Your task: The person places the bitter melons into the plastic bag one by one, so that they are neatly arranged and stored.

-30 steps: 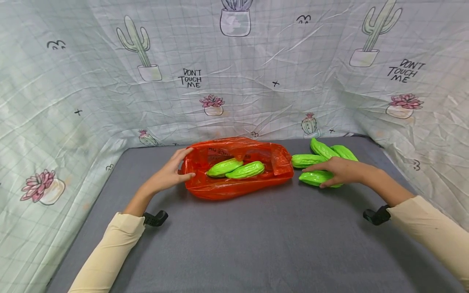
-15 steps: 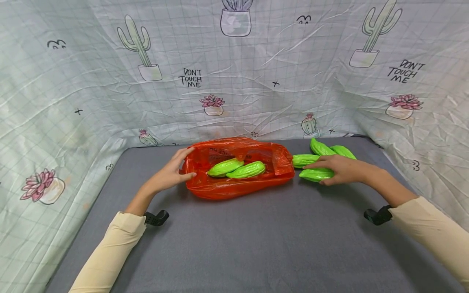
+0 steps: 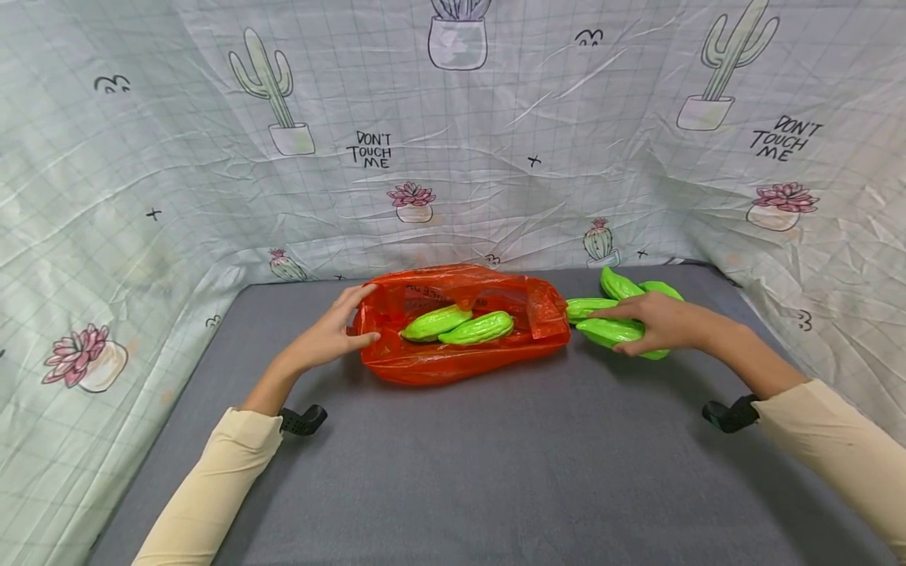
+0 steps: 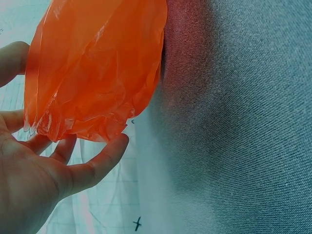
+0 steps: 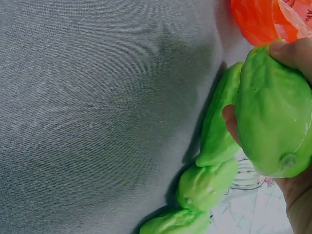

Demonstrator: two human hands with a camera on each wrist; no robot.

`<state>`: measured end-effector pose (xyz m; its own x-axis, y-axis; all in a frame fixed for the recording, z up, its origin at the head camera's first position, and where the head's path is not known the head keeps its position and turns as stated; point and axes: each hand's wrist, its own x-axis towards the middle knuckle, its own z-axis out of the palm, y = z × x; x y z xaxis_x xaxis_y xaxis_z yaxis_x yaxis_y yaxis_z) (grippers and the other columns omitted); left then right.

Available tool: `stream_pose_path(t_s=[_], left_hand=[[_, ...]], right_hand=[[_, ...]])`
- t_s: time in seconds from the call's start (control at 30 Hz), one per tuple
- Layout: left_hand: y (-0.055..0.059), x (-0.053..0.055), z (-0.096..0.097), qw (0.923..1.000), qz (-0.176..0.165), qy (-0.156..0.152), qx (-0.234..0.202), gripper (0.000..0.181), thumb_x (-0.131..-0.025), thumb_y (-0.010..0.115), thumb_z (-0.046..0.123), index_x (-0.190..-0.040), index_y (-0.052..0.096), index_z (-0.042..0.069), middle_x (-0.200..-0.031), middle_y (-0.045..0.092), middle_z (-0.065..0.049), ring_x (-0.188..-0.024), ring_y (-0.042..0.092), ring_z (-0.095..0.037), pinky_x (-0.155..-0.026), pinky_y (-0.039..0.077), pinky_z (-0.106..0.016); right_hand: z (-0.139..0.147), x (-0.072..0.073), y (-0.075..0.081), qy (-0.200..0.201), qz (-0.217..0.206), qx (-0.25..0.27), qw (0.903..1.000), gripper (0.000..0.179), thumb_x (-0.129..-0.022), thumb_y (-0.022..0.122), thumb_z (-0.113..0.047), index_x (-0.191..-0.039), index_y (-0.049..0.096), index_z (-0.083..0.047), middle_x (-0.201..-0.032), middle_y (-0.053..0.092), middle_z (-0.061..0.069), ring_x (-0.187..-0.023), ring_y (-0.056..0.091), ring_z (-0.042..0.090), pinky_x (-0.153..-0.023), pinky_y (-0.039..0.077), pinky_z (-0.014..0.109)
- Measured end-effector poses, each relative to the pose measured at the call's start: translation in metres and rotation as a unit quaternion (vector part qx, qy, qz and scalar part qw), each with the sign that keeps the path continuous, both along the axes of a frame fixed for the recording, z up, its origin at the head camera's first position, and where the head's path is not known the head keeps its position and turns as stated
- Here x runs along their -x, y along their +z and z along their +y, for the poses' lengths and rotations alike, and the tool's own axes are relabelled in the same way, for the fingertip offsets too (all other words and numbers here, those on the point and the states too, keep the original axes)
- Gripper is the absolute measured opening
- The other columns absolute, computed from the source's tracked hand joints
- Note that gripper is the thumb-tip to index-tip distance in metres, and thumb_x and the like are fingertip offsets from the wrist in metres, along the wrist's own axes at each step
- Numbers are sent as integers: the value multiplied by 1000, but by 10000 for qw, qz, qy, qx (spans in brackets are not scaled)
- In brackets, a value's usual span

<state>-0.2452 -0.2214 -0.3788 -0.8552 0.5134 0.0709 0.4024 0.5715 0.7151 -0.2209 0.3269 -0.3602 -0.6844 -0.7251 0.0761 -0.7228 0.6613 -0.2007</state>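
My left hand (image 3: 327, 338) holds the left end of a red plastic bag (image 3: 425, 369), with fingers and thumb spread at its mouth. In the left wrist view the thumb touches the bag's crumpled end (image 4: 87, 117). Two bright green bitter melons (image 3: 477, 328) lie side by side inside the bag. My right hand (image 3: 665, 322) grips another bitter melon (image 5: 275, 112) between thumb and fingers, just right of the bag. Behind and beside that hand, several more bitter melons (image 3: 618, 283) lie together on the table; the hand partly hides them in the head view.
A dark grey cloth covers the table (image 3: 453, 472). Close behind the bag hangs a pale curtain (image 3: 495, 157) printed with cacti, and it also encloses the left and right sides. A black camera (image 3: 304, 420) is strapped to each wrist.
My right hand has taken hold of the front bitter melon and raised it slightly, tilting it. My left hand and the bag have stayed nearly still.
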Motion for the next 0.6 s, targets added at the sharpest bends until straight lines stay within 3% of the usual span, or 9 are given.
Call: stream_pose_path(t_s=[0.2, 0.37, 0.47, 0.6], left_hand=[[0, 0, 1, 10000, -38, 0, 20, 83, -94, 73, 18, -161, 24, 11, -160, 24, -17, -147, 21, -38, -114, 25, -68], [-1, 2, 0, 10000, -76, -3, 31, 83, -94, 72, 18, -161, 24, 12, -160, 24, -17, -147, 22, -37, -114, 26, -67], [-2, 2, 0, 10000, -83, -15, 5, 83, -94, 73, 18, -161, 24, 11, -160, 25, -17, -147, 22, -37, -114, 26, -67], [-3, 3, 0, 9999, -103, -13, -10, 83, -94, 73, 18, -161, 24, 11, -160, 25, -17, -147, 22, -37, -114, 26, -67]], right_hand=[[0, 0, 5, -145, -21, -67, 9999, 56, -81, 83, -30, -133, 69, -12, -90, 68, -10, -65, 42, 0, -58, 40, 23], [-3, 0, 10, -390, -35, -170, 9991, 54, -84, 80, -32, -134, 69, -13, -73, 56, -17, -63, 42, 1, -57, 39, 23], [-7, -1, 13, -476, 30, -157, 9987, 53, -86, 78, -33, -135, 68, -14, -67, 49, -17, -60, 41, 1, -56, 39, 23], [-13, -1, 17, -436, 265, -41, 9987, 54, -85, 78, -34, -136, 68, -17, -70, 53, -13, -59, 43, 1, -54, 40, 22]])
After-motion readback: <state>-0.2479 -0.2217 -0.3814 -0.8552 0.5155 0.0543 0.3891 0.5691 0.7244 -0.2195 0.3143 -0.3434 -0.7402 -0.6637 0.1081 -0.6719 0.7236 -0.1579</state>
